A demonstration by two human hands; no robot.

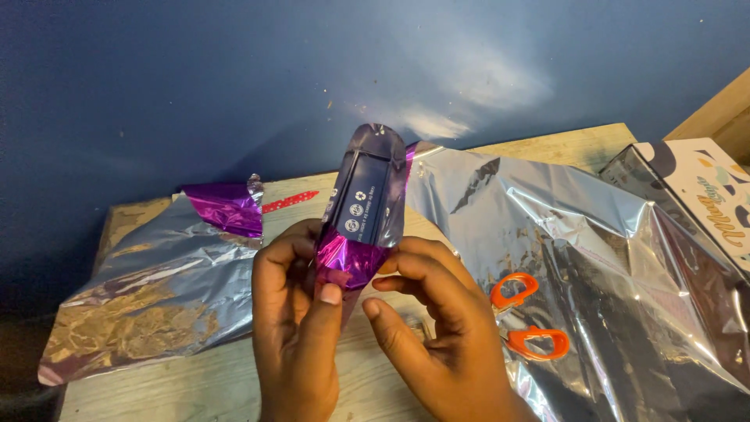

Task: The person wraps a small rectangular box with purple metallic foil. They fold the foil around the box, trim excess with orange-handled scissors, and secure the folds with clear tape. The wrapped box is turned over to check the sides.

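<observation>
My left hand (293, 328) and my right hand (433, 328) both grip the lower end of a dark blue box (367, 199), held upright above the wooden table (195, 391). Shiny purple foil wrap (348, 262) covers the box's near end and runs up its sides. My left thumb presses the foil fold flat. My right fingers curl around the box's right side.
A crumpled silver foil sheet (148, 297) with a purple flap lies at the left. A large silver foil sheet (594, 258) spreads at the right, with orange-handled scissors (527, 316) on it. A patterned box (703, 195) sits at the far right. A blue wall (234, 78) rises behind.
</observation>
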